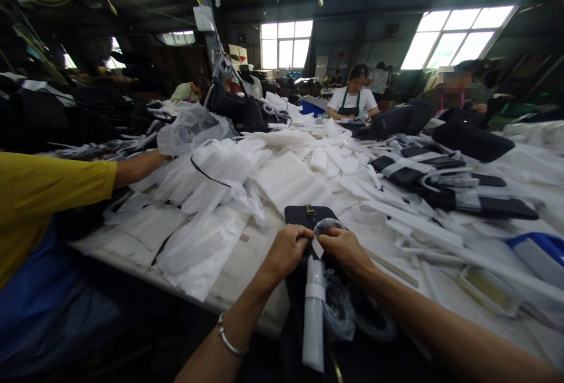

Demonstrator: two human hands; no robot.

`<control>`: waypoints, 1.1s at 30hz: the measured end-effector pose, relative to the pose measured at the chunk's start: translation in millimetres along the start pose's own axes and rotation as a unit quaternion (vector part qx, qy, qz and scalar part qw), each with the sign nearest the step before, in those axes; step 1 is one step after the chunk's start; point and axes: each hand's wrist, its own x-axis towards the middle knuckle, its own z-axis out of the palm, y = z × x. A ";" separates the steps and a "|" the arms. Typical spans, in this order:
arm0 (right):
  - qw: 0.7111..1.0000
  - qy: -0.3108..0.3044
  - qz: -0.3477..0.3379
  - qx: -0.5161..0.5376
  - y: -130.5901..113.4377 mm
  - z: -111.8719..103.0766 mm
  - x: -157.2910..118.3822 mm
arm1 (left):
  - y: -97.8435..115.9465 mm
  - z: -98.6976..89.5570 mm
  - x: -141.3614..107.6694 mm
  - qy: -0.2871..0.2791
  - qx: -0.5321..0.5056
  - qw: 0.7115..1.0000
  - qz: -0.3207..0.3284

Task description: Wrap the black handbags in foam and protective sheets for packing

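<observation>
A black bag [296,215] with a gold buckle lies at the table's front edge. Over it my left hand [289,249] is closed, its fingertips pinched at a small white strip [317,248]. My right hand [344,248] meets it from the other side, fingers closed round the end of a handle wrapped in clear plastic [328,224]. The fingertips of both hands nearly touch. Below them a white wrapped roll [314,324] rests on the bag, beside coiled straps in clear plastic [339,312].
White foam sheets [291,180] and plastic wrap cover much of the table. At the left, a person in a yellow sleeve [57,186] reaches in. Black bags [458,195] lie at the right, near a clear tray [484,292]. Two people sit across the table.
</observation>
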 end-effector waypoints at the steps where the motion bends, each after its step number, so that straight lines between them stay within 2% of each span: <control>1: 1.000 -0.008 0.004 0.010 0.4 -0.3 -0.4 | -1.2 -2.3 2.3 -0.008 -0.024 1.000 -0.014; 7: 0.998 -0.052 0.016 0.041 -0.5 -3.4 -4.4 | -16.7 0.6 15.5 -0.024 -0.092 0.995 -0.041; 12: 0.996 -0.076 0.009 0.053 2.4 -3.7 -3.6 | -32.2 2.4 17.8 -0.082 -0.143 0.985 -0.060; 16: 0.993 -0.083 0.012 0.089 7.6 -3.8 3.1 | -35.7 0.8 17.0 -0.124 -0.160 0.974 -0.099; 18: 0.993 -0.090 0.017 0.067 7.8 -4.9 6.4 | -34.5 -0.8 16.0 -0.131 -0.165 0.971 -0.114; 25: 0.994 -0.058 0.056 -0.077 -5.0 -7.1 5.7 | -28.6 -4.6 10.5 -0.121 -0.194 0.965 -0.127; 28: 0.992 -0.087 0.067 -0.068 -14.8 -10.5 0.7 | -30.4 -2.3 9.3 -0.110 -0.197 0.967 -0.115; 33: 0.975 -0.195 0.104 -0.024 -30.5 -21.9 -3.2 | -34.1 3.8 9.0 -0.089 -0.197 0.972 -0.093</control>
